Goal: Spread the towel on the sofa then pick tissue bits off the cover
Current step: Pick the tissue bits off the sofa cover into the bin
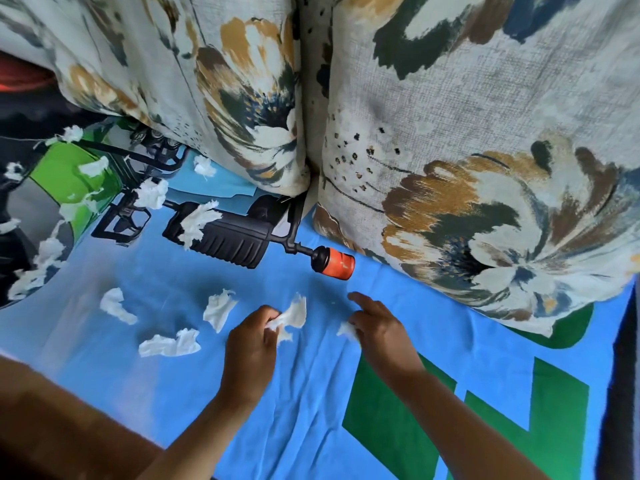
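Head view: left hand [252, 344] pinches tissue bit [295, 312]; right hand [379, 323] grips second bit [347, 330]. Loose bits [218, 311] lie toward towel [311, 393] left edge, nearer left hand.

Between the left hand [251, 344] and the right hand [381, 330] runs a narrow strip of flat blue printed cotton towel [311, 393], open toward the person. The torn white tissue piece [294, 313] pinched in the left hand juts into it, as does the small white tissue wad [346, 329] held by the right. Just beyond and right of the right hand, the large floral woven cushion [485, 168] stands on the towel, blocking reach. Left of the left hand, the nearest crumpled white tissue scrap [218, 310] lies close, with more scraps farther left and forward
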`<state>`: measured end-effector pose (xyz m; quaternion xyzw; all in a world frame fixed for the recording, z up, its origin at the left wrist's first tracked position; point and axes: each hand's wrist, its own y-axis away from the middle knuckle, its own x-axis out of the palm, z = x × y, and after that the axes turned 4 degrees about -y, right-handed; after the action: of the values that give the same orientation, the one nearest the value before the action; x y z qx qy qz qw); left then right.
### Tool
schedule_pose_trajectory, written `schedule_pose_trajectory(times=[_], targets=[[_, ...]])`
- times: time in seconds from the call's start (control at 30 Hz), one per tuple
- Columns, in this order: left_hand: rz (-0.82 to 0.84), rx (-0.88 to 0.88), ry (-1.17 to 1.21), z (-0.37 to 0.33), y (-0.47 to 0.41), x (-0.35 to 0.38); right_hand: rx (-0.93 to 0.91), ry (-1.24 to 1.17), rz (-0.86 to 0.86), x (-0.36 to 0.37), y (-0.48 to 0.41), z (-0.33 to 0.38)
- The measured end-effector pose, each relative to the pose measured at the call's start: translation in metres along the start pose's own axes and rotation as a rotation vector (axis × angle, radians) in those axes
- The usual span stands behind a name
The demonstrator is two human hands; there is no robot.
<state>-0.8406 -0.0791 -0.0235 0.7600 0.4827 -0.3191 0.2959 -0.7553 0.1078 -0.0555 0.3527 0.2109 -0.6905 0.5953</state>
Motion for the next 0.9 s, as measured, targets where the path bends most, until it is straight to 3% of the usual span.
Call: schedule_pose_trajectory(times=[0.07, 0.17, 0.3, 0.43, 0.63, 0.77, 0.9], targets=[[-0.013, -0.055, -0.019, 0.012, 0.019, 0.000, -0.079, 0.067, 0.092, 0.012, -0.015, 0.009], [-0.035, -0.157, -0.009, 0.030, 0.041, 0.002, -0.023, 0.126, 0.126, 0.026, -0.033, 0.017], [-0.015, -0.249, 0.030, 0.044, 0.058, 0.003, 0.101, 0.125, 0.039, 0.042, -0.037, 0.018], [-0.068, -0.274, 0.090, 0.046, 0.064, -0.005, 0.328, -0.044, -0.062, 0.046, -0.041, 0.024], [-0.135, -0.209, 0.026, 0.043, 0.048, -0.016, 0.517, -0.271, -0.173, 0.043, -0.020, 0.029], [0.041, -0.186, -0.161, 0.047, 0.035, -0.008, 0.529, -0.292, -0.167, 0.051, -0.007, 0.032], [0.149, -0.013, -0.353, 0.051, 0.031, -0.006, 0.482, -0.309, -0.118, 0.049, -0.006, 0.034]])
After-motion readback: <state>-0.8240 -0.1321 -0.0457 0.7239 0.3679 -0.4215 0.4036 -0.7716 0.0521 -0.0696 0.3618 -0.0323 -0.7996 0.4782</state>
